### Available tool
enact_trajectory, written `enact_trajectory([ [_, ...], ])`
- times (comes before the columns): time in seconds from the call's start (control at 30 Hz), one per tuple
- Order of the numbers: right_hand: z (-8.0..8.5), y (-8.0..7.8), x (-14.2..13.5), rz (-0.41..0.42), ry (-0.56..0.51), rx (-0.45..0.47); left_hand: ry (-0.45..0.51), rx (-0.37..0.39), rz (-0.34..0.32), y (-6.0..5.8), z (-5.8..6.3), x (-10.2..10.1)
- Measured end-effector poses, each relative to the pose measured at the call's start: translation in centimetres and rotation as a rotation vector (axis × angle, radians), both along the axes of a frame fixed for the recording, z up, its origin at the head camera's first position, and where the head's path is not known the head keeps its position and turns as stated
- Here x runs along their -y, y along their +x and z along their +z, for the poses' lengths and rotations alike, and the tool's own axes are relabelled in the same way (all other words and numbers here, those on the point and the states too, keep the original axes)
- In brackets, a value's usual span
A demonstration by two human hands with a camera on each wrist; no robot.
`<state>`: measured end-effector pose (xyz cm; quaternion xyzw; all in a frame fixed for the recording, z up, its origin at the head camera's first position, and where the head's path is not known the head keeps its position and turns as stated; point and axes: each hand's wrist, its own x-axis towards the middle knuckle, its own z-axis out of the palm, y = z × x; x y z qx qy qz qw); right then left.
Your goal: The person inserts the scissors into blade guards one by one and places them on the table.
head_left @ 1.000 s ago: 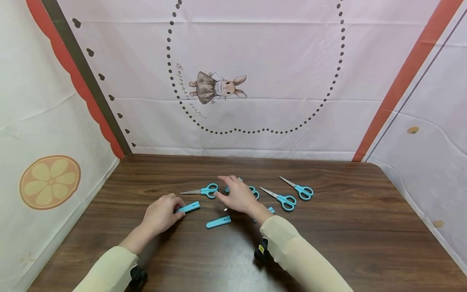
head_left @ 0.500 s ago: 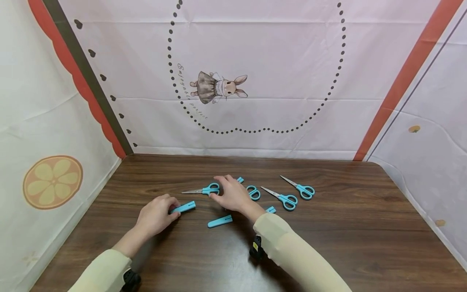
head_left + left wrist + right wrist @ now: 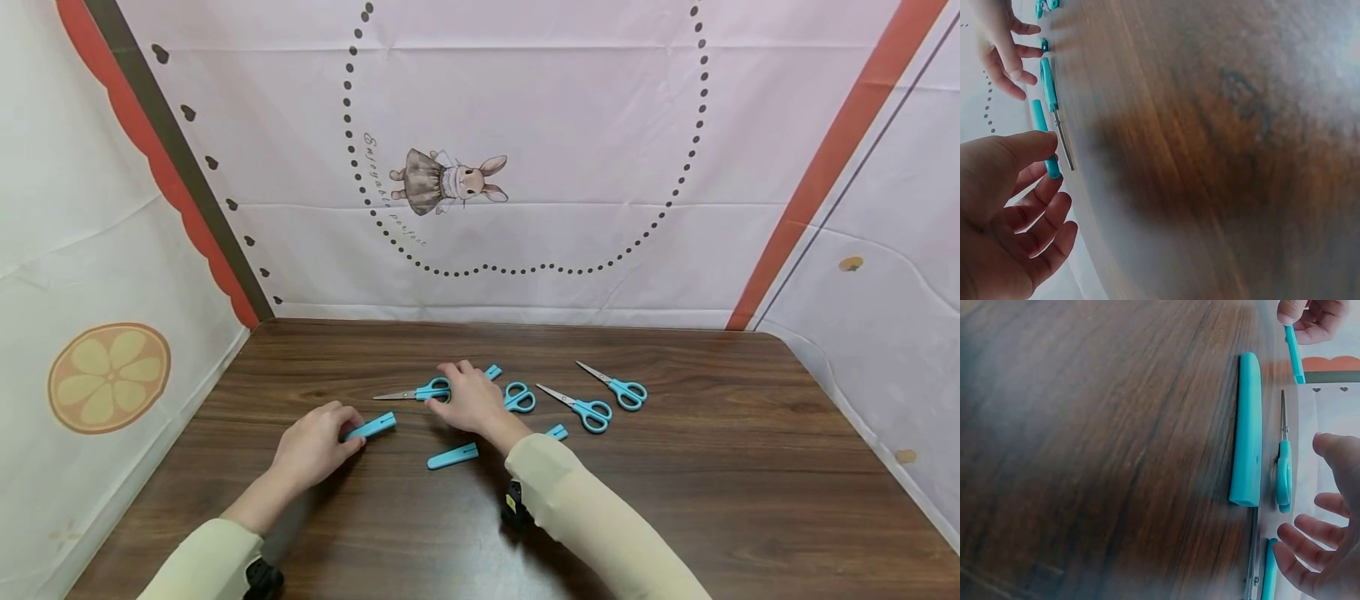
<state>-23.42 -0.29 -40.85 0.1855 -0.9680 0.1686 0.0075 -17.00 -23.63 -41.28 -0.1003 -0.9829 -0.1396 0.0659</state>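
Note:
My left hand [image 3: 318, 446] pinches a light-blue scissors sheath [image 3: 375, 426] between thumb and fingers, its slotted end pointing right; the left wrist view shows the sheath [image 3: 1039, 115] raised over the table. My right hand [image 3: 474, 402], fingers spread, is at the handles of the leftmost scissors [image 3: 429, 391], whose blades point left. In the right wrist view, its fingers [image 3: 1319, 534] are loosely bent beside those scissors [image 3: 1284, 475], with a gap showing. Another pair of scissors [image 3: 519, 397] lies partly hidden behind the right hand, only its blue handles showing.
Two more blue-handled scissors [image 3: 592, 415] [image 3: 628, 395] lie on the right. A loose sheath [image 3: 452, 456] lies in front; another [image 3: 492, 372] shows behind the right hand, and one [image 3: 557, 432] is partly covered by the sleeve. A printed cloth [image 3: 600, 167] stands behind the wooden table [image 3: 712, 467].
My left hand has drawn the sheath a little to the left. My right hand has shifted left to the leftmost scissors' handles, uncovering more of the handles on its right.

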Motion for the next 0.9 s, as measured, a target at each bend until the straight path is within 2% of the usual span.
enact_trajectory([
  [0.47,-0.6,-0.4,1.4,-0.065,0.078,-0.019,0.021,-0.036,0.0,-0.2,0.8,0.6],
  [0.9,-0.6,-0.2,2.8,-0.122,0.215,-0.019,0.027,-0.027,-0.002,-0.3,0.8,0.9],
])
